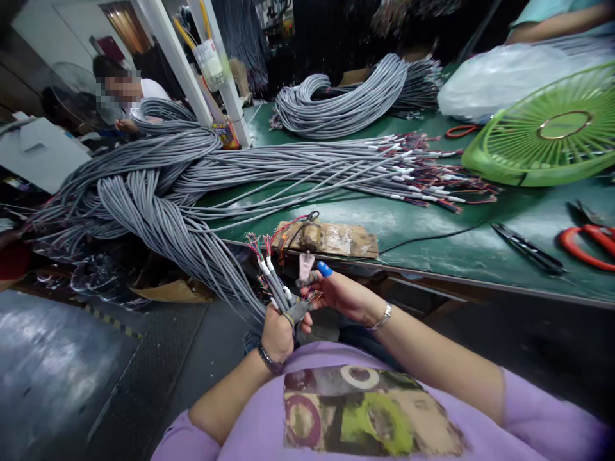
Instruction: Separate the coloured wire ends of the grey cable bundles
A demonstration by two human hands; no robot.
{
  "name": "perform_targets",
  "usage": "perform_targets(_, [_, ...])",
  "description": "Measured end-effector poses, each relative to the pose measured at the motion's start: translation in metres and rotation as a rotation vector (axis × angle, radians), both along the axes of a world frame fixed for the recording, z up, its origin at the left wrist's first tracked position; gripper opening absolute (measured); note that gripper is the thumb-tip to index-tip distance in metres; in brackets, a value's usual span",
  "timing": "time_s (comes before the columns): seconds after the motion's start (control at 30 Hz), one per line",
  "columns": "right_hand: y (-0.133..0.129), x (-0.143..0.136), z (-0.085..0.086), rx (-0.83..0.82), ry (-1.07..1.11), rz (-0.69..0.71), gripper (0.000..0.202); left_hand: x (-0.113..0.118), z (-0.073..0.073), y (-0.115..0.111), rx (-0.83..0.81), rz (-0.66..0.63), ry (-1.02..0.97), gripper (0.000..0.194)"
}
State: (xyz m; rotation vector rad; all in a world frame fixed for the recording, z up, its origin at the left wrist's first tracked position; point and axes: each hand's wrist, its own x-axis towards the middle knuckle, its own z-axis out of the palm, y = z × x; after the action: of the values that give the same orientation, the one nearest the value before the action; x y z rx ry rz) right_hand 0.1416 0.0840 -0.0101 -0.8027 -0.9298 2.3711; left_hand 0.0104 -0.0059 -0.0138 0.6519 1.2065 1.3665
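My left hand (281, 333) is closed round several grey cables (275, 282), with grey finger covers on some of its fingers. White sleeves and fanned thin coloured wires (262, 244) top these cables. Close beside it, my right hand (343, 296) has its fingers bent in on the coloured wire ends (313, 296) of one cable, with a blue cover (325, 269) on a fingertip. Just beyond the hands, a wooden board (348, 240) with a small taped fixture lies at the table edge. A pale pink piece (306, 264) hangs from the edge there.
Long grey cable bundles (288, 160) stretch across the green table (427, 224) and droop off its left side. A coiled bundle (350, 105) lies behind. At right are a green fan (542, 128), black-handled pliers (528, 248) and red-handled scissors (589, 238). A person (127, 89) sits at back left.
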Motion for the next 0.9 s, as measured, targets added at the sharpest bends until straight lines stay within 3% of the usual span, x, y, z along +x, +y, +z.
perform_targets(0.13, [0.001,0.016,0.007,0.274,-0.215,0.151,0.047,-0.002,-0.01,-0.005,0.008,-0.035,0.079,0.027])
perform_targets(0.27, [0.004,0.018,0.015,0.506,-0.334,0.203,0.036,-0.003,-0.015,-0.006,0.009,-0.105,0.152,0.026])
perform_targets(0.43, [0.004,0.012,0.014,0.683,-0.385,0.31,0.033,-0.004,-0.009,-0.003,-0.06,-0.362,0.2,0.028])
perform_targets(0.5, [0.002,0.01,0.013,0.729,-0.402,0.326,0.033,-0.005,-0.006,-0.002,-0.086,-0.41,0.192,0.03])
perform_targets(0.6, [-0.001,0.011,0.012,0.693,-0.36,0.251,0.037,-0.006,-0.004,-0.002,-0.095,-0.354,0.158,0.029])
perform_targets(0.73, [-0.008,0.017,0.009,0.492,-0.299,0.053,0.044,-0.004,-0.006,-0.002,-0.079,-0.173,0.092,0.025])
perform_targets(0.9, [-0.028,0.015,0.001,0.352,-0.217,-0.027,0.04,-0.001,-0.009,-0.001,-0.049,-0.046,0.056,0.03])
